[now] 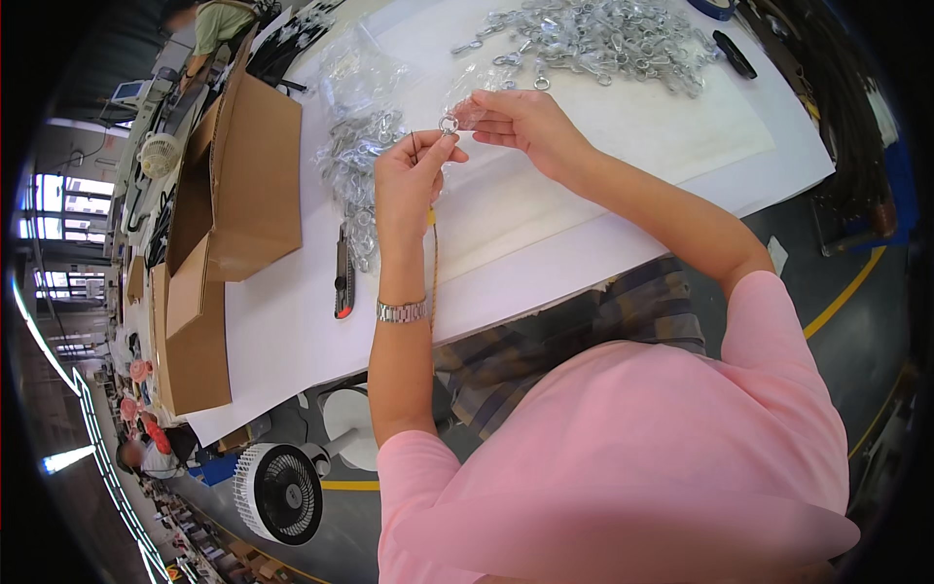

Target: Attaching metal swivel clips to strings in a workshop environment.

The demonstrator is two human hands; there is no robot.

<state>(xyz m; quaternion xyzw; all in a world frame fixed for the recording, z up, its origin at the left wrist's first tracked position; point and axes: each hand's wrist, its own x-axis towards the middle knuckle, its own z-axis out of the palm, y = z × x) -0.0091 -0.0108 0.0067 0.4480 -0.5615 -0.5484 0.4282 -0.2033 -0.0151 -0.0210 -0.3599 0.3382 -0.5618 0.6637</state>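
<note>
My left hand (409,185), with a metal watch on its wrist, pinches a small silver metal ring (449,125) between thumb and fingertips. Just right of it, my right hand (535,127) has its fingers closed on a clear plastic bag (473,94). The two hands nearly meet above the white-covered table (545,248). Beyond them lies a heap of loose silver metal rings and clasps (613,44). Left of my left hand, more of these metal pieces sit in clear plastic bags (355,151). A thin cord (434,273) runs below my left hand.
An open cardboard box (258,175) stands on the table's left side. Closer lies a utility knife (344,273). A black tool (735,54) and blue tape roll (713,8) lie far right. A fan (282,494) stands below the near left edge. Other people are at left.
</note>
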